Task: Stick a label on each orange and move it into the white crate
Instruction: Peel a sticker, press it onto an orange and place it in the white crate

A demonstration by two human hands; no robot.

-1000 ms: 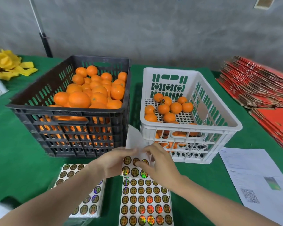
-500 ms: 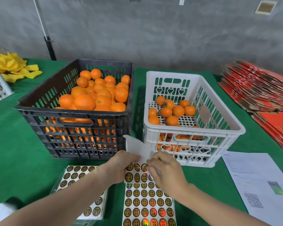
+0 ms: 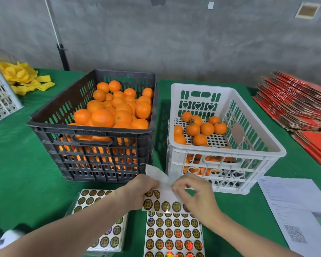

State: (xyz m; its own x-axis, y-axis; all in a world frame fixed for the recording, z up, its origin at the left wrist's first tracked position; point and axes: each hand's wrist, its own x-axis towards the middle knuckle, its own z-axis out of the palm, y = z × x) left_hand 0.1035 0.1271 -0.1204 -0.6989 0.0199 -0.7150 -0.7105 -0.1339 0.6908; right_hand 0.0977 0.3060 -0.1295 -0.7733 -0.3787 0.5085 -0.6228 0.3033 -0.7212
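Observation:
A black crate (image 3: 93, 141) heaped with oranges (image 3: 117, 112) stands left of centre. The white crate (image 3: 228, 154) to its right holds several oranges (image 3: 202, 128), one showing a round label. Just in front of both crates I hold a label sheet (image 3: 165, 203) with shiny round stickers, its bare top corner curled up. My left hand (image 3: 137, 191) grips the sheet's left edge. My right hand (image 3: 195, 195) pinches at the sheet's upper right with thumb and fingertips. Whether a label is between those fingers is hidden.
Another full label sheet (image 3: 172, 236) lies flat under my hands, and a stack of sheets (image 3: 100, 219) lies to its left. A printed paper (image 3: 300, 214) lies at the right. Red flat cartons (image 3: 300, 106) are stacked far right, yellow foam nets (image 3: 24, 76) far left.
The view has tilted slightly, so the crates sit lower in frame. My hands have lifted the sheet's top a little and my right fingers have closed into a pinch on it.

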